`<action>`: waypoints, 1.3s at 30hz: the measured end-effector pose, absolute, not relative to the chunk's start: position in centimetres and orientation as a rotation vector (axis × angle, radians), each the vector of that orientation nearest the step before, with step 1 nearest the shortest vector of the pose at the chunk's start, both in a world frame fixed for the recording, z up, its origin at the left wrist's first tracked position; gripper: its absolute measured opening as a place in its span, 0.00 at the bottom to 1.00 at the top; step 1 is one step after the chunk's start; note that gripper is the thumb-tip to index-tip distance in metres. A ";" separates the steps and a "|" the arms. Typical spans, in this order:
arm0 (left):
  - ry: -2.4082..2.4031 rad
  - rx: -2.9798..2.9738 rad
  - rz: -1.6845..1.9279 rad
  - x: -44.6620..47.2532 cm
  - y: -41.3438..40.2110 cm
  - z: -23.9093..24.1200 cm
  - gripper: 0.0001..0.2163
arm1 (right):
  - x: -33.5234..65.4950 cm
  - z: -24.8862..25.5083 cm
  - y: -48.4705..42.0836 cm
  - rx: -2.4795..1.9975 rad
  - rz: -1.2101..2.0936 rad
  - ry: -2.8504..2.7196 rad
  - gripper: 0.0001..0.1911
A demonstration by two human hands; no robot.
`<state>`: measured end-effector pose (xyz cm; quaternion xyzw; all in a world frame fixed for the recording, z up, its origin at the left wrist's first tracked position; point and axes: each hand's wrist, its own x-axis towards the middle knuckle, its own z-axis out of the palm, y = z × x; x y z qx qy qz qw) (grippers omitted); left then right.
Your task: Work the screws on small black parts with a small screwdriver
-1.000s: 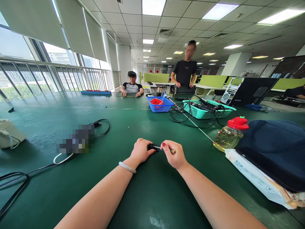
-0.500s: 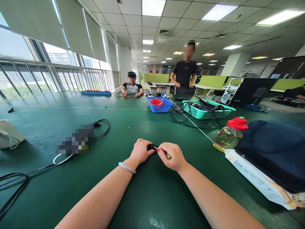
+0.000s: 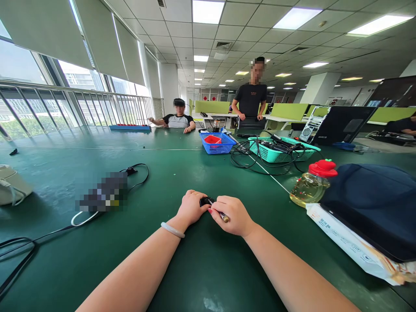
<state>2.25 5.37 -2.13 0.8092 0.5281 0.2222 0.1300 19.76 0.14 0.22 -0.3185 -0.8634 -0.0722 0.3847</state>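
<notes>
A small black object, its kind too small to make out, lies on the green table with my left hand closed around its near side. In my right hand is a slim pen-like tool with a brass-coloured end. Fingers and thumb pinch it, and it slants so that its thin tip meets the black object. Both hands are close together on the table, the right one just beside the left. Part of the black object is hidden under my left fingers.
On the green table stand a blue basket, a teal basket of cables, a red-lidded bottle, a wipes pack and a dark blue bag. Cables lie left. Two people are across the table.
My right hand has shifted slightly left, and the tool is steeper across the black object. My left hand stays put. The seated person's one arm has swung out towards the blue strip.
</notes>
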 end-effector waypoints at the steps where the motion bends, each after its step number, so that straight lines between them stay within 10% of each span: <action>1: 1.533 2.353 0.644 2.2 5.4 -2.1 0.14 | 19.8 0.2 0.2 -0.819 -0.197 -2.186 0.16; 39: 1.521 2.376 0.628 2.1 5.4 -2.3 0.14 | 20.0 0.0 0.3 -0.811 -0.205 -2.050 0.20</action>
